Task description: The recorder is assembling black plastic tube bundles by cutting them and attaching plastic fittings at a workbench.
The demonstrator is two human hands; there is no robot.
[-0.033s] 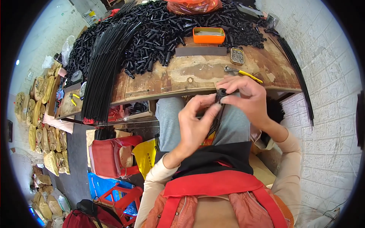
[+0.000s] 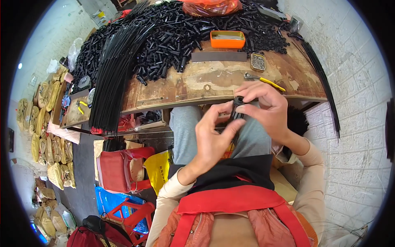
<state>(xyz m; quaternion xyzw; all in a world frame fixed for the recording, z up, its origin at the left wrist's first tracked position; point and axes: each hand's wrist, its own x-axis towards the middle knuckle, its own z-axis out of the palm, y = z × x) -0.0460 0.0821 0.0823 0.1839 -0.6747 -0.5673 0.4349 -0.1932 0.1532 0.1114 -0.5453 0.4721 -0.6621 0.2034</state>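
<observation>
Over my lap, just off the table's front edge, my right hand (image 2: 267,107) pinches a short black tubular part (image 2: 238,101) between thumb and fingers, its round opening facing up. My left hand (image 2: 214,131) is at the same part from the left. Its forefinger touches the side, the thumb stands a little off below, and the other fingers are partly hidden. Thin black strands (image 2: 235,138) hang beneath the hands; whether they join the part, I cannot tell.
On the wooden table (image 2: 205,78) lie a heap of black tubular parts (image 2: 164,53), a bundle of long black rods (image 2: 113,82), an orange box (image 2: 227,40), a small tray of metal bits (image 2: 258,61) and yellow-handled pliers (image 2: 267,82). A red stool (image 2: 133,214) stands at lower left.
My left thumb has come away from the black tubular part and lowered slightly. The right hand keeps its pinch at nearly the same spot.
</observation>
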